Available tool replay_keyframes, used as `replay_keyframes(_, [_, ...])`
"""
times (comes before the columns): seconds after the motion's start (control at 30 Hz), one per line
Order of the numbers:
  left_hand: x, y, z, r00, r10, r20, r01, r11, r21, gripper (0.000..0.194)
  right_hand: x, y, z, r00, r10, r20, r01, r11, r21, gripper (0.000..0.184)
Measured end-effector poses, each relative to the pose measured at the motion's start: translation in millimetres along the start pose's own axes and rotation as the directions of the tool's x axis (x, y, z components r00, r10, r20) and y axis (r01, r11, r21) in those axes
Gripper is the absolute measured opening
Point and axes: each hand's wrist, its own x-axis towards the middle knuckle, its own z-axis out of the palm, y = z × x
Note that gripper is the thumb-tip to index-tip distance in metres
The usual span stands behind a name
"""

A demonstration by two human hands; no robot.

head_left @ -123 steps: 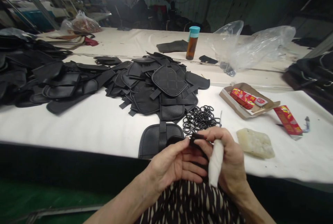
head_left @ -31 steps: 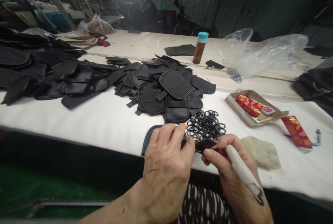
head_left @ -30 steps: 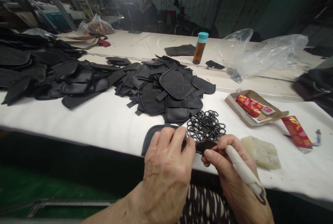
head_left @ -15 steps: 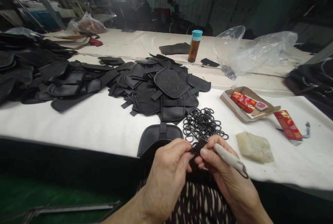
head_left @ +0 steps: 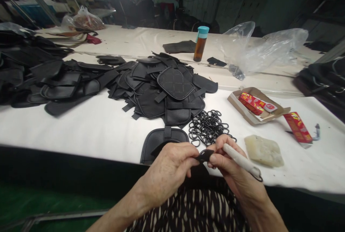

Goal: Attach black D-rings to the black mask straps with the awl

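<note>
My left hand point(head_left: 171, 169) is closed, pinching a black strap tab point(head_left: 206, 155) between thumb and fingers. A thin black ring seems to sit at the tab, partly hidden by the fingertips. Thumb and fingers of my right hand point(head_left: 229, 162) grip the tab's other end. Tucked in that same hand is a tool with a pale wrapped handle point(head_left: 241, 160) and a dark loop at its end. Just beyond my hands lies a heap of black D-rings point(head_left: 208, 126). A black padded piece with a strap point(head_left: 153, 138) rests at the table edge, partly behind my left hand.
A large pile of black padded pieces point(head_left: 153, 102) covers the table's middle, with more black pieces point(head_left: 59, 77) to the left. On the right are a yellowish block point(head_left: 264, 150), an open cardboard box point(head_left: 239, 108) and a red packet point(head_left: 298, 129). Farther back stands a bottle point(head_left: 200, 46) near plastic bags point(head_left: 277, 48).
Both hands still hold the tab, which now lies flatter between them. My left forearm has swung outward to the left, and the view has shifted slightly.
</note>
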Motion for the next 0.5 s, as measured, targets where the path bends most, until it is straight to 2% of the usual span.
replay_keyframes(0.1, [1,-4,-5.6,0.997,-0.043,0.063,0.047,0.998,-0.051,0.020,3,0,0,1.000,0.022,0.008,-0.023,0.994,0.108,0.027])
replay_keyframes(0.17, [2,-8,-5.4,0.995,-0.091,0.040,0.094,0.992,-0.082,0.018,5,0,-2,0.997,-0.034,-0.072,0.040,0.996,0.085,0.028])
replay_keyframes(0.23, [3,-12,-3.1,0.989,-0.146,0.002,0.144,0.978,-0.152,0.017,5,2,-4,0.960,-0.179,-0.215,0.164,0.983,-0.083,0.027])
replay_keyframes(0.27, [4,-13,-1.7,0.985,-0.172,-0.009,0.166,0.964,-0.206,0.016,4,4,-4,0.917,-0.284,-0.279,0.227,0.948,-0.221,0.027])
replay_keyframes(0.3, [5,-14,-0.4,0.980,-0.197,-0.008,0.188,0.946,-0.266,0.016,3,6,-5,0.861,-0.404,-0.308,0.281,0.884,-0.373,0.026])
replay_keyframes(0.37, [8,-16,1.4,0.970,-0.242,0.033,0.238,0.900,-0.365,0.015,2,13,-4,0.751,-0.613,-0.244,0.368,0.696,-0.616,0.022])
replay_keyframes(0.43, [12,-18,1.6,0.956,-0.283,0.079,0.289,0.859,-0.423,0.015,1,22,-4,0.680,-0.727,-0.091,0.455,0.516,-0.726,0.018])
replay_keyframes(0.5, [15,-19,0.6,0.943,-0.309,0.121,0.329,0.826,-0.457,0.014,0,30,-4,0.638,-0.769,0.041,0.514,0.386,-0.766,0.021])
